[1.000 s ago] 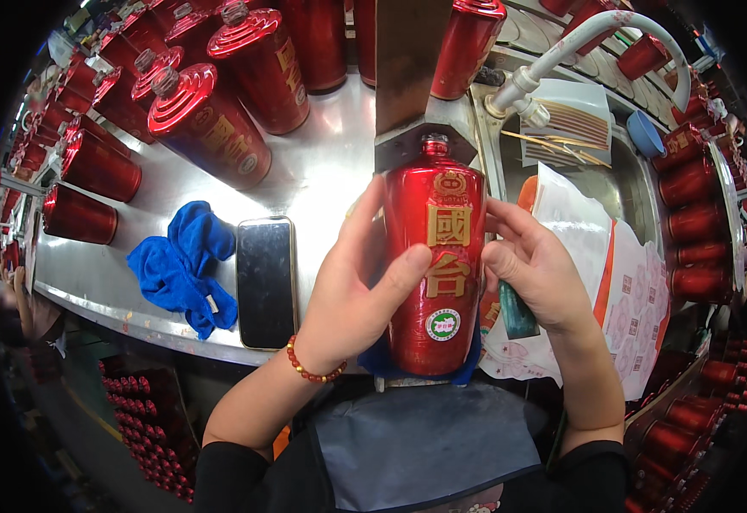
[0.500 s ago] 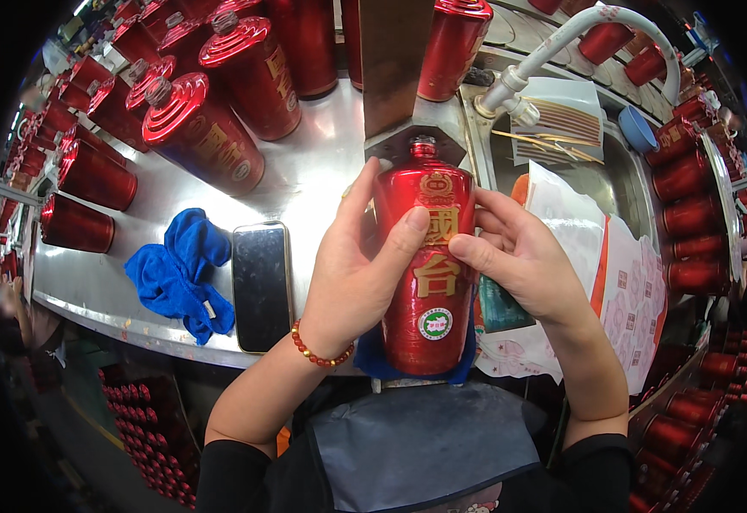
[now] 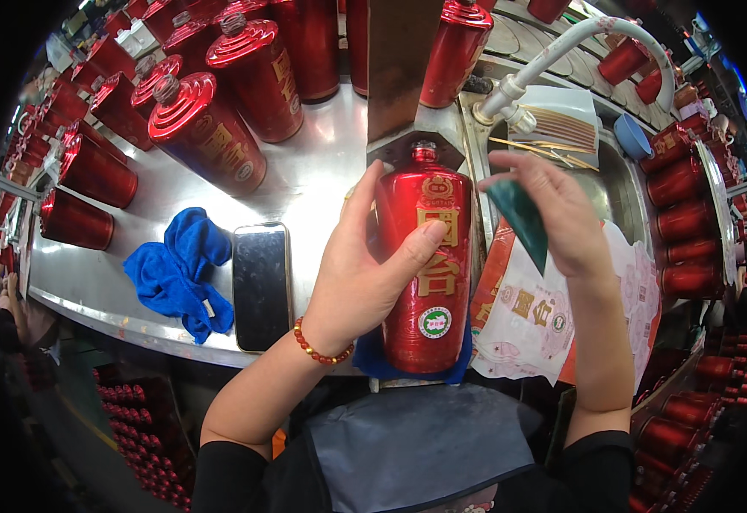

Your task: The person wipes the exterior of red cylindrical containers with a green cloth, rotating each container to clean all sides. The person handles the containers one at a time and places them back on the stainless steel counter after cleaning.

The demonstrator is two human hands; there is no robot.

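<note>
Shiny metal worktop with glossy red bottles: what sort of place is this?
Probably a bottle workshop: many glossy red bottles crowd the shiny metal worktop, and thin, printed white sheets lie nearby.

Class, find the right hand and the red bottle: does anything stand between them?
Only the flat green piece held in the right hand, on its side facing the red bottle; nothing else visible stands in the gap.
</note>
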